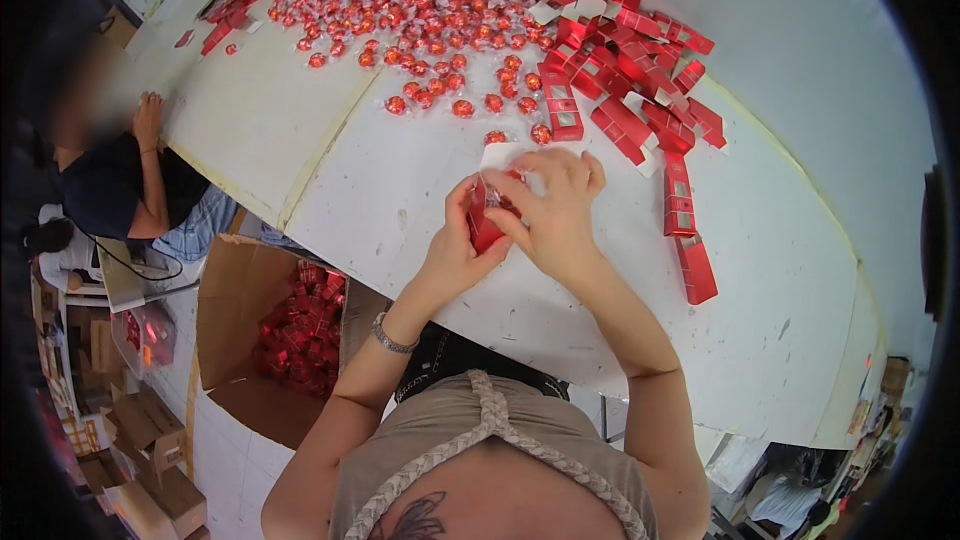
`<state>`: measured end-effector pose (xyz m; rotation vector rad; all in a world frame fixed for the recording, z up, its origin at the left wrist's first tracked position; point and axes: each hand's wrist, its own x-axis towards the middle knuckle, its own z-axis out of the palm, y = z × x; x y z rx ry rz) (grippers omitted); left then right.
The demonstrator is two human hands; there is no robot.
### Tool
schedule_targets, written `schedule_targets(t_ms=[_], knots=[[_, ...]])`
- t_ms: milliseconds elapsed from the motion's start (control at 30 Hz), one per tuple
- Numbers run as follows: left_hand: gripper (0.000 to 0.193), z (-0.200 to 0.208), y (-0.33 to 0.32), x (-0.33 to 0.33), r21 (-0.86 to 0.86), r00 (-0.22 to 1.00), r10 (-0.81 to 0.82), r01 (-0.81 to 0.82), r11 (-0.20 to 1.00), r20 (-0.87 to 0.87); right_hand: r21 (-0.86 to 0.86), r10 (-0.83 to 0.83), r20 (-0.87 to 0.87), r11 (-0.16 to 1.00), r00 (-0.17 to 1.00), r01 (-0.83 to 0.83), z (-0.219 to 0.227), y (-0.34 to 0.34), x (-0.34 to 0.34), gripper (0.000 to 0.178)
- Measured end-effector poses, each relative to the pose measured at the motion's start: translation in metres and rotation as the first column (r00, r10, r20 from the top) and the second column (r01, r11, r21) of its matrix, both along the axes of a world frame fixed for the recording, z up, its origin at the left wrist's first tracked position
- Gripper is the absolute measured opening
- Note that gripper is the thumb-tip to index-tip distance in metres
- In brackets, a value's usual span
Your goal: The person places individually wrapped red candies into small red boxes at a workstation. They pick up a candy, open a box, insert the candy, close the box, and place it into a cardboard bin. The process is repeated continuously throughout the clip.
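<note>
My left hand (462,240) is closed around a small red cardboard box (482,232) above the near part of the table. The box has its white-lined flap (500,154) standing up. Over its opening, my right hand (552,202) bends its fingers round a red candy ball (512,180) in clear twist wrapping; the fingers partly hide it and blur a little. Just beyond my hands lie loose wrapped candies (462,109). Past them rises a large heap of the same candies (410,0).
To the right is a pile of red boxes (640,65), some with open flaps, trailing toward me to a lone box (696,270). Below the white table's (780,340) left edge stands a carton (228,330) of filled-looking red boxes (305,330). Another person (130,175) sits at the left.
</note>
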<state>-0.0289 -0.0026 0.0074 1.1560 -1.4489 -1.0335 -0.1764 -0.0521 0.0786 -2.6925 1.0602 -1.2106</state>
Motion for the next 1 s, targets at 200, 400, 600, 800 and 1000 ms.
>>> schedule_targets(t_ms=[200,400,600,800,1000], knots=[[0.084,-0.003,0.007,-0.002,-0.052,0.999,-0.003,0.006,0.999,0.041,0.142,0.069,-0.082,0.988,0.994,-0.056,-0.012,0.001,-0.024,0.04],[0.065,0.01,0.009,-0.008,-0.049,0.994,-0.075,0.071,0.996,-0.075,0.558,-0.006,0.75,0.542,0.662,-0.628,-0.049,0.011,-0.01,0.027],[0.044,0.027,0.015,-0.02,0.055,0.985,0.03,-0.021,0.998,-0.168,0.508,-0.186,0.846,0.562,0.499,-0.653,-0.043,0.018,0.008,0.018],[0.054,0.024,0.022,-0.011,0.053,0.99,0.047,-0.04,0.998,-0.133,0.684,-0.15,0.712,0.368,0.686,-0.63,-0.012,0.002,-0.007,0.013],[0.067,0.035,0.028,0.002,0.067,0.995,-0.017,0.023,0.997,-0.098,0.696,-0.044,0.678,0.359,0.733,-0.622,-0.004,-0.001,-0.011,0.014]])
